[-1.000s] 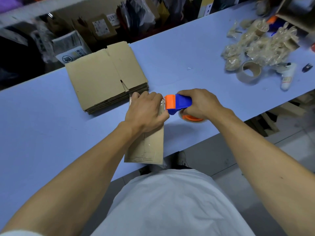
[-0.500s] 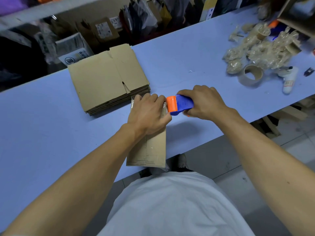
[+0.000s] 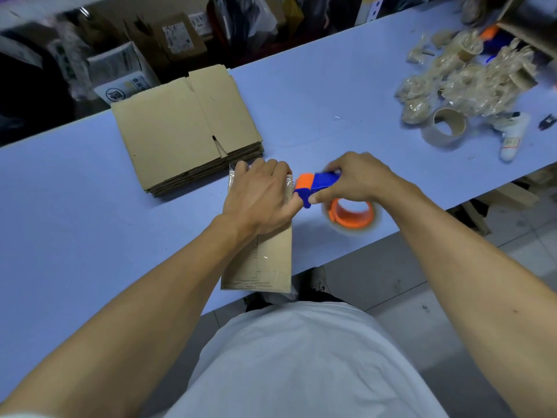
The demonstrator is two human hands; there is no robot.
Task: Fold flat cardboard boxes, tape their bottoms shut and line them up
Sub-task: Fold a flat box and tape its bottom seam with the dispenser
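Observation:
A small cardboard box stands on the blue table at its near edge, clear tape running along its top. My left hand lies on the box's far end with fingers curled over the far edge, holding it down. My right hand grips the blue and orange tape dispenser just right of the box; its orange-cored tape roll hangs below my hand. A stack of flat cardboard boxes lies behind the left hand.
At the far right lie a heap of crumpled used tape, an empty tape core and a white bottle. Cartons and bags crowd the space behind the table. The floor shows past the near edge.
The right hand has tilted the tape dispenser so its roll now shows below the hand, slightly away from the box. The left hand stays on the box's far end.

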